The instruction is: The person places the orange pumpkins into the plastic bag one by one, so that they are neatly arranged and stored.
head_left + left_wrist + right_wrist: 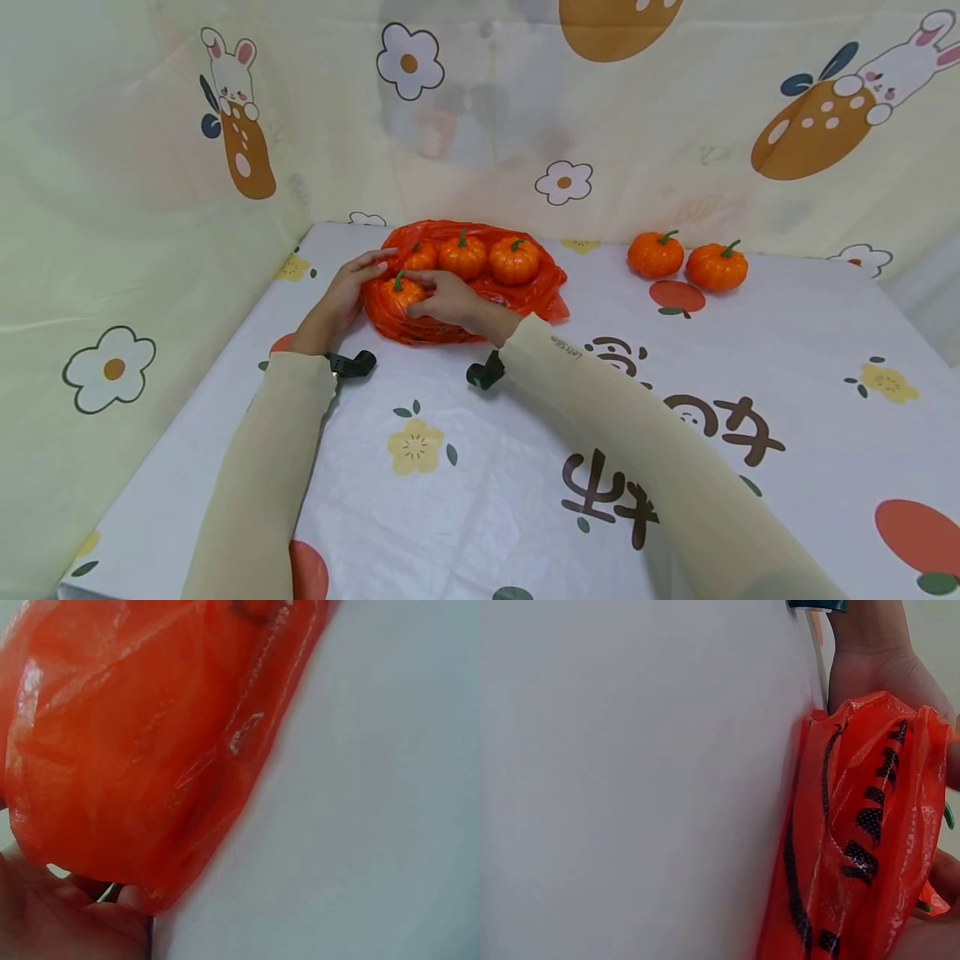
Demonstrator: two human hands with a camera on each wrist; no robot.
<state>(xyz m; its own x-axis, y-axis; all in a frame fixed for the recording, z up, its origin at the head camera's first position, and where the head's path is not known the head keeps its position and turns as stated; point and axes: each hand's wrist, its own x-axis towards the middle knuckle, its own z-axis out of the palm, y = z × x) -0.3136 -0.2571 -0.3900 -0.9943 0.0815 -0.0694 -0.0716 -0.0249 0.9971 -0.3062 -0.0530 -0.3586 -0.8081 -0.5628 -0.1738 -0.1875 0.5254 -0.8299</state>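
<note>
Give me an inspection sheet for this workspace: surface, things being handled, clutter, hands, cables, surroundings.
Surface: white tablecloth printed with flowers, fruit and lettering.
Job's things: open red plastic bag with four orange pumpkins showing in it; two more pumpkins on the cloth, to the bag's right.
Clutter: nothing seen.
Left hand: touches the bag's left edge; exact grip unclear.
Right hand: holds the front pumpkin in the bag.
Cables: nothing seen.
Surroundings: cream sheeting behind and left, printed with rabbits and flowers.

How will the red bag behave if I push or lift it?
The red bag will likely sag when lifted: its translucent film is crumpled. Its shine suggests a slippery surface. The rounded pumpkins inside may roll or shift if pushed.
</note>
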